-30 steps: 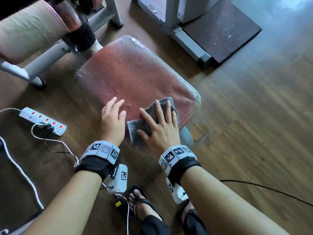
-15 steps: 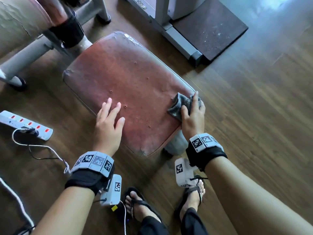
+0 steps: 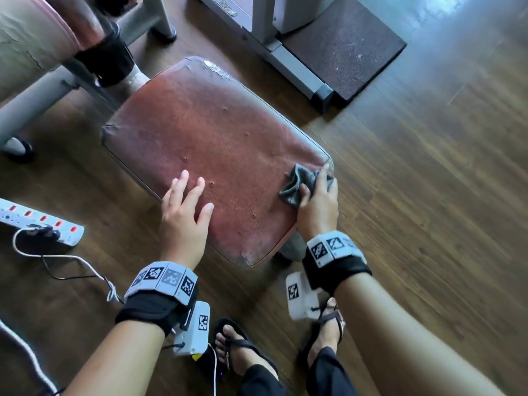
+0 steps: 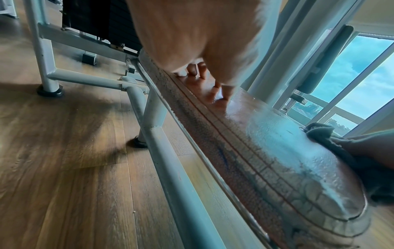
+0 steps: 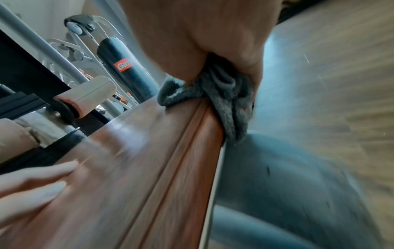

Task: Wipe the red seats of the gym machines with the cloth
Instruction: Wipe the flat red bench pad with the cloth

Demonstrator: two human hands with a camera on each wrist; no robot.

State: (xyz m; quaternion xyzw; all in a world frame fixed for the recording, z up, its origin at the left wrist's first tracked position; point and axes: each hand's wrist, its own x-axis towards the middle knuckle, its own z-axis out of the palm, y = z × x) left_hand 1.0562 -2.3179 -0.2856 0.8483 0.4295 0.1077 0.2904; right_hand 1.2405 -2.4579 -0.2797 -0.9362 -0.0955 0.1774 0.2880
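A worn red seat (image 3: 217, 150) fills the middle of the head view, cracked at its near corner. My right hand (image 3: 317, 201) grips a bunched grey cloth (image 3: 298, 181) against the seat's right edge; in the right wrist view the cloth (image 5: 224, 91) wraps over the seat's piped rim (image 5: 192, 134). My left hand (image 3: 185, 212) lies flat on the seat's near left part with straight fingers, holding nothing. The left wrist view shows the seat's cracked side (image 4: 266, 168), the left fingers (image 4: 198, 70) resting on top and the cloth (image 4: 319, 131) at the far right.
A white power strip (image 3: 40, 224) with red switches and cables lies on the wooden floor at left. The machine's grey frame (image 3: 45, 90) and a padded roller (image 3: 28, 44) stand behind the seat. A second machine's base and dark mat (image 3: 343, 47) sit at the back. My sandalled feet (image 3: 237, 347) are below.
My right hand has slid the cloth from the seat's near middle to its right edge, bunching it up there. The left hand has stayed flat on the seat.
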